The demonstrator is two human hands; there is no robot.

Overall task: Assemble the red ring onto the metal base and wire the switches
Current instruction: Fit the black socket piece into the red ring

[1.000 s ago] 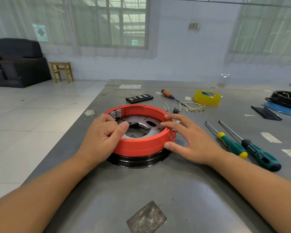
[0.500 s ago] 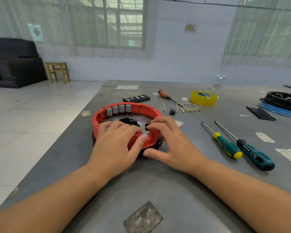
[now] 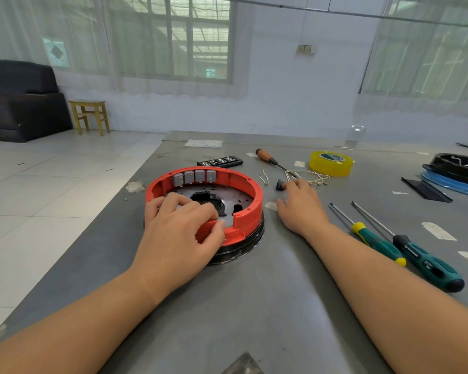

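Red ring: seated on the metal base at table centre, its four grey switches on the far inner wall.
Left hand: clamped on the near rim, steadying it.
Right hand: has left the ring since a moment ago; loosely open, fingertips at the small black part near the wires.
Meaning: seating looks done; wiring likely comes next.

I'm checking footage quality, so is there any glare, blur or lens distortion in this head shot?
Head view: daylight from the curtained windows, soft sheen on the metal table near the camera, wide-angle bowing at the edges; the red ring and both hands, left and right, are sharp.
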